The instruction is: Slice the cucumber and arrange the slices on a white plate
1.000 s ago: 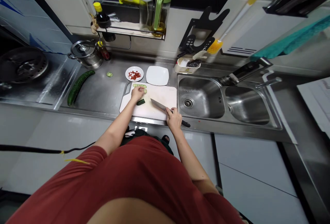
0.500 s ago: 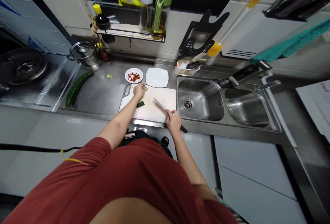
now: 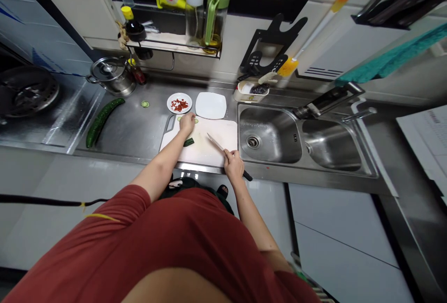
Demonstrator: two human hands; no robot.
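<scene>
In my right hand (image 3: 234, 167) is a kitchen knife (image 3: 215, 142) with a black handle, its blade pointing up and left over the white cutting board (image 3: 206, 156). My left hand (image 3: 187, 124) is at the board's upper left, fingers curled down; whatever they hold is hidden. Pale green cucumber slices (image 3: 196, 120) lie right beside it, partly covered. A dark green cucumber piece (image 3: 189, 142) rests on the board below this hand. Just behind the board stand a white plate of chopped red pieces (image 3: 179, 104) and a square white plate (image 3: 211, 105).
On the left of the steel counter lie a whole cucumber (image 3: 102, 121) and a few cucumber slices (image 3: 145, 104). A lidded pot (image 3: 113, 77) stands behind them. The double sink (image 3: 268, 133) borders the board's right side. Bottles occupy a wall shelf (image 3: 174, 47) above.
The whole view has shifted slightly to the left. Both hands and the knife keep nearly the same places over the board.
</scene>
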